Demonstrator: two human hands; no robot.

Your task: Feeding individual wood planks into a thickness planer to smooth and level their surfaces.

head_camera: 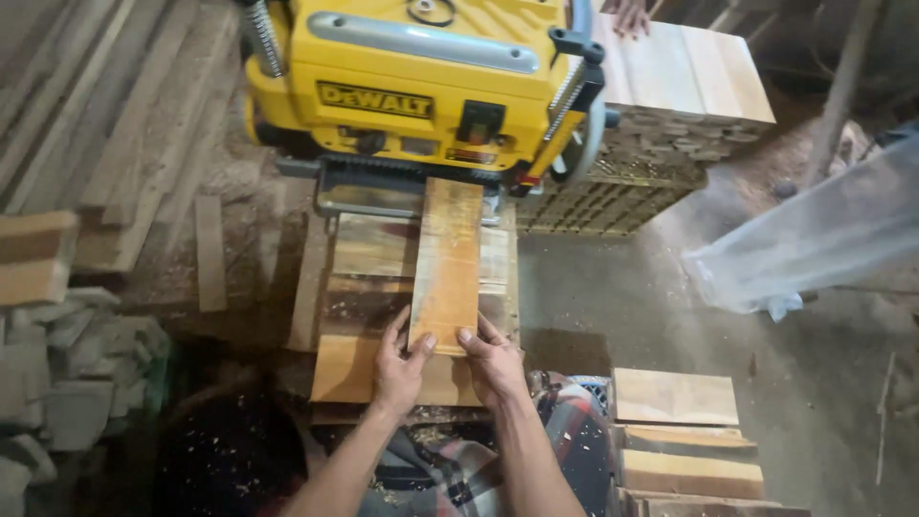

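Left hand [399,369] and right hand [493,362] pinching flat grainy plank [447,263], boxy yellow planer [421,86]

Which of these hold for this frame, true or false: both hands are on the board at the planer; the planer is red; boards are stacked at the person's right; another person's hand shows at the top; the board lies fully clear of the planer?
1. Both the left hand and the right hand hold the near end of the narrow board. True.
2. The planer is red. False: it is yellow, with a grey bar on top.
3. Cut boards are stacked at the person's right. True.
4. Another person's hand rests on the pale wood stack behind the planer. True.
5. The narrow board lies fully clear of the planer. False: its far end sits at the planer's opening.
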